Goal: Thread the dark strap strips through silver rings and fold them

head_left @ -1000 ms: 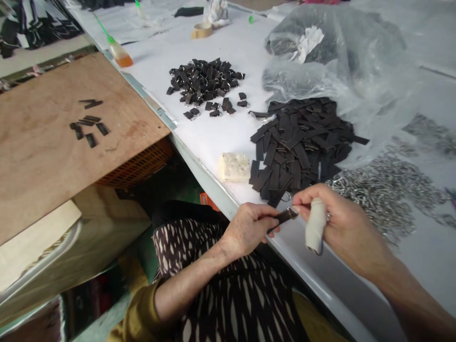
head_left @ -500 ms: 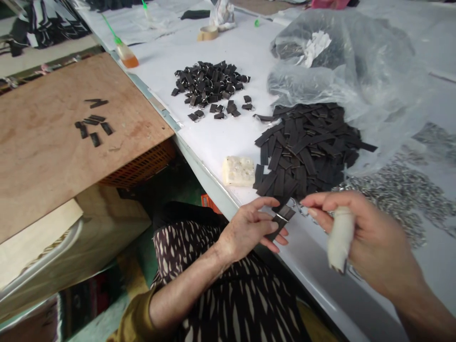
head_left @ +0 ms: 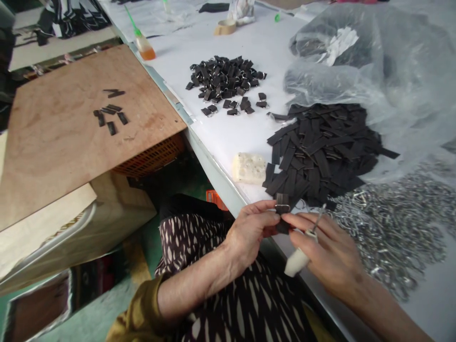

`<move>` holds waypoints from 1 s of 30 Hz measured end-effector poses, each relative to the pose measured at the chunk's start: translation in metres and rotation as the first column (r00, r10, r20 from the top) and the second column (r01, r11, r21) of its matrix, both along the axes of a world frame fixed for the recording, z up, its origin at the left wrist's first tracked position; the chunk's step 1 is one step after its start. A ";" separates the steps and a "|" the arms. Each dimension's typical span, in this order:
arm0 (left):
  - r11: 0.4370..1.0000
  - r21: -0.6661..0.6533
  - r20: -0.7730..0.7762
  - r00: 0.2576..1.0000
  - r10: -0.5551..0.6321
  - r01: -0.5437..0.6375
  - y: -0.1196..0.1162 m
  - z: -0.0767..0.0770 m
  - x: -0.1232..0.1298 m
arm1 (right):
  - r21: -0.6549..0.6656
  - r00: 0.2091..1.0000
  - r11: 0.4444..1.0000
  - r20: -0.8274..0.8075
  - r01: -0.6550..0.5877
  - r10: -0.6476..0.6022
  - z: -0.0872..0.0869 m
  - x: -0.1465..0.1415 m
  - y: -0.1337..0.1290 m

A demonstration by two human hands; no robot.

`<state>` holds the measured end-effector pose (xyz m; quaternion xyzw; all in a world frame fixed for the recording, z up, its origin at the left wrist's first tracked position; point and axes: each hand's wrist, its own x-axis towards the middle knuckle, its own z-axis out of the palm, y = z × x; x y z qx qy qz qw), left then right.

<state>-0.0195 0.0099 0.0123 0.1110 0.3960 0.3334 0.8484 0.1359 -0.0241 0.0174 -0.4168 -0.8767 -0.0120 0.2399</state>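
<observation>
A dark strip (head_left: 282, 200) with a metal ring around it is pinched in my left hand (head_left: 249, 231) at the table's front edge. My right hand (head_left: 329, 249) touches the same strip with its fingertips and also holds a pale-handled tool (head_left: 298, 260), whose thin metal tip points up. Just behind the hands lies a heap of dark strips (head_left: 320, 147). Many metal rings (head_left: 395, 223) are spread to the right. A cream block (head_left: 249, 168) sits left of the strips. Farther back is a pile of folded strips with rings (head_left: 224, 78).
On the left, a wooden board (head_left: 71, 118) carries several short dark pieces. A bottle with orange liquid (head_left: 145, 48) and a tape roll (head_left: 225, 27) are at the back. Clear plastic bags (head_left: 388, 57) cover the back right. An orange crate (head_left: 153, 154) is under the board.
My right hand has come in against the strip, and its tool now points down-left at the handle. The strip has turned more upright. The whole view has shifted somewhat.
</observation>
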 end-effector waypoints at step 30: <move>0.948 0.319 -0.204 0.978 0.049 0.019 -0.013 -0.002 0.001 | -0.813 0.601 0.544 -0.332 0.209 -0.727 0.015 -0.021 0.011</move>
